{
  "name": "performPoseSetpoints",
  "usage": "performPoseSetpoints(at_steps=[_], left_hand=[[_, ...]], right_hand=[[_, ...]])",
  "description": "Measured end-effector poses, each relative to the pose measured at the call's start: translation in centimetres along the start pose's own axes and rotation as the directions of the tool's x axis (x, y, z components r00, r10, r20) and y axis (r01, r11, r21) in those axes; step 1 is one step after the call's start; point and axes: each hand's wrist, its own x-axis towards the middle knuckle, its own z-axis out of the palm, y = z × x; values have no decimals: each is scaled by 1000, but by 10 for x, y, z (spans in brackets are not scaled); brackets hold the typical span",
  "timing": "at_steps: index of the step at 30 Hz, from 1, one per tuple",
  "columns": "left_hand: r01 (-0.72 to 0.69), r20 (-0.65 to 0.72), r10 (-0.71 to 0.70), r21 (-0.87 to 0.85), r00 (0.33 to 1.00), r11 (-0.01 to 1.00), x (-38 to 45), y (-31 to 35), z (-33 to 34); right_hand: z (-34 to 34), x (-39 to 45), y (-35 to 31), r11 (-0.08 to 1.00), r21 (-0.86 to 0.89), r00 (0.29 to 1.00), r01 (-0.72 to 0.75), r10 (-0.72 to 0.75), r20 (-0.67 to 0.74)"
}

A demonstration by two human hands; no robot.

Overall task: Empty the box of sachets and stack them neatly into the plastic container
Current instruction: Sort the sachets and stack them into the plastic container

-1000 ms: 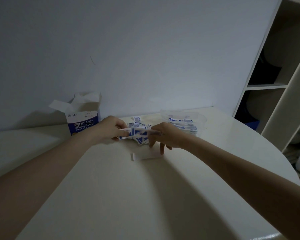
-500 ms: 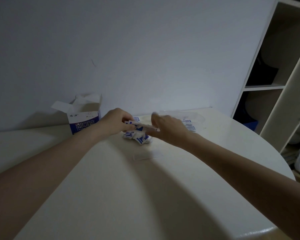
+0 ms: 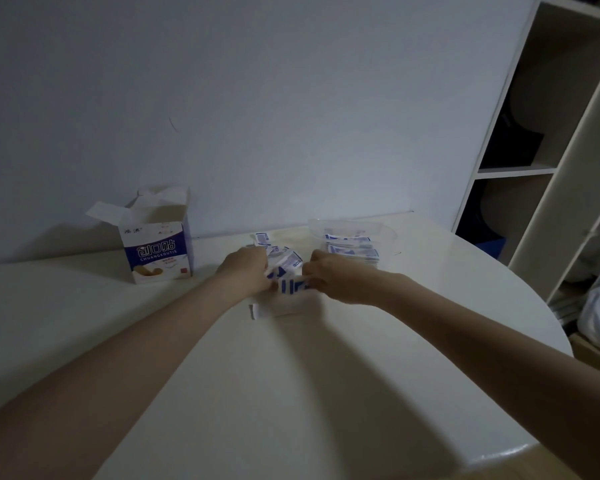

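Currently I judge gathering underway — left hand (image 3: 245,271) and right hand (image 3: 333,278) both pinch one sachet bundle (image 3: 291,285). Next: square it, then lay it into the plastic container (image 3: 352,233).

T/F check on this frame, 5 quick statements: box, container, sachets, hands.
1. The box stands upright with its flaps open. True.
2. The plastic container is empty. False: sachets are already stacked inside it.
3. Both hands are at the loose sachets on the table. True: left hand and right hand pinch sachets between them.
4. The box is right of the container. False: it is to the left.
5. A shelf unit stands on the right. True.
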Motion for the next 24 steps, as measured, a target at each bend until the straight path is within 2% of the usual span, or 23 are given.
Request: performPoseSetpoints(at_steps=[2, 4, 6, 8, 10, 12, 15, 19, 24], left_hand=[[3, -29, -3, 19, 1000, 1000, 3, 0, 4], [-7, -24, 8, 36, 1000, 999, 4, -3, 3], [-83, 20, 82, 60, 996, 995, 5, -7, -2], [-174, 71, 171, 35, 983, 984, 2, -9, -9], [-230, 89, 229, -2, 969, 973, -2, -10, -15], [-218, 123, 221, -36, 967, 975, -6, -13, -20], [-145, 321, 132, 15, 938, 989, -14, -15, -18], [-135, 307, 109, 63, 945, 989, -19, -7, -8], [-120, 300, 109, 19, 948, 993, -21, 3, -8]], right_hand=[[6, -4, 5, 999, -22, 999, 40, -40, -19], [11, -5, 8, 992, -69, 986, 109, -116, -120], [13, -1, 8, 978, -116, 952, 174, -197, -236], [13, 6, 3, 974, -139, 942, 180, -211, -262], [10, 13, -4, 986, -84, 953, 147, -164, -254], [7, 14, -8, 993, -10, 948, 115, -113, -296], [5, 12, -5, 996, 46, 930, 76, -54, -362], [7, 5, -3, 989, 147, 956, 5, 38, -289], [5, -1, -2, 912, 402, 963, -78, 173, -206]])
